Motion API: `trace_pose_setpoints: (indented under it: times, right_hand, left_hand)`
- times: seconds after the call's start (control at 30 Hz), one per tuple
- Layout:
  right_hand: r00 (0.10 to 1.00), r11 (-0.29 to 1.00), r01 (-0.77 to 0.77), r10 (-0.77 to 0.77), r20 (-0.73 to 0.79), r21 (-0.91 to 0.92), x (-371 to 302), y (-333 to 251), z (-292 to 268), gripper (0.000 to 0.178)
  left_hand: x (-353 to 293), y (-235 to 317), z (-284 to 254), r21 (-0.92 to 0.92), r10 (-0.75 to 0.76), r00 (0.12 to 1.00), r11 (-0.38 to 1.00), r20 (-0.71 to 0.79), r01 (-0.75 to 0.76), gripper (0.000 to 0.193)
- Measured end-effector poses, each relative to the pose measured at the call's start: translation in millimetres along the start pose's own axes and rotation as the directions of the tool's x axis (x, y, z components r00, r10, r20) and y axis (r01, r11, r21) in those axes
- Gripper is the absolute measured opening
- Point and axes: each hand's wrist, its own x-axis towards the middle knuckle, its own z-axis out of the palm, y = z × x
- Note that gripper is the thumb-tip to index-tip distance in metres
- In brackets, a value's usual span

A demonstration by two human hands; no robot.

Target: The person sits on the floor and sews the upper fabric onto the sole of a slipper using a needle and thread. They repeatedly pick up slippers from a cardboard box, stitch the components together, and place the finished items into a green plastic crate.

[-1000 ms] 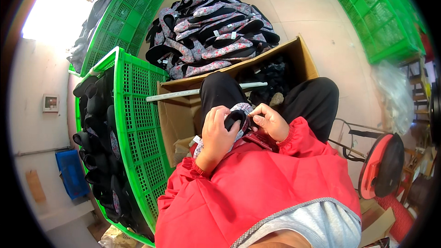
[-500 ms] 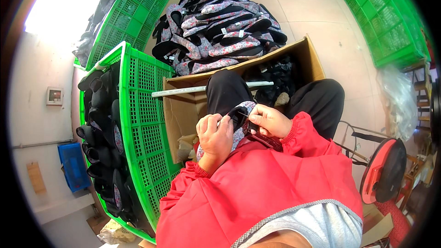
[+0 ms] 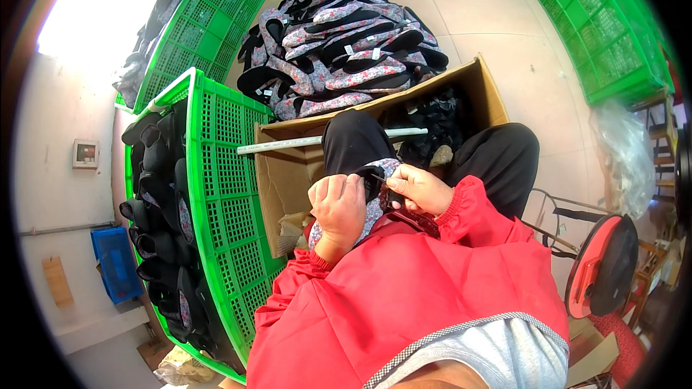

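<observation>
A floral-print shoe with a black lining rests in my lap, its opening facing up. My left hand is closed on the near left edge of it, fingers curled over the rim. Over the shoe's right side, my right hand is pinched around a thin, dark thing whose kind I cannot make out. Its tip reaches toward the shoe's opening. A dark red, shiny thing lies just below the right hand, partly covered by it.
Ahead stands an open cardboard box, a pale rod across it and black pieces inside. Beyond it lies a heap of floral shoes. A green crate of black shoes is on my left. A round red-and-black seat is at right.
My right hand has shifted slightly left toward the shoe's opening. The left hand has turned a little, its knuckles now more over the rim. The shoe stays in my lap.
</observation>
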Motion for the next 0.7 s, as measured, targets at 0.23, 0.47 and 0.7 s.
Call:
trace_pose_setpoints:
  times: [0.23, 0.47, 0.7]
  right_hand:
    - [0.999, 1.000, 0.003, -0.003, -0.041, -0.002, 1.8, 5.1, -2.1, 0.020]
    - [0.993, 0.998, 0.051, -0.055, -0.109, -0.046, 5.6, 14.1, -1.4, 0.019]
    - [0.979, 0.991, 0.132, -0.135, -0.151, -0.032, 5.9, 15.9, 2.7, 0.018]
  left_hand:
    - [-5.1, 5.4, -4.3, -0.108, -0.022, 0.994, 0.994, 0.107, 0.033, 0.015]
    - [-5.9, 7.2, -2.2, -0.169, 0.024, 0.993, 0.986, 0.119, -0.003, 0.017]
    - [-5.7, 9.6, 0.5, -0.207, 0.052, 0.995, 0.978, 0.088, -0.033, 0.018]
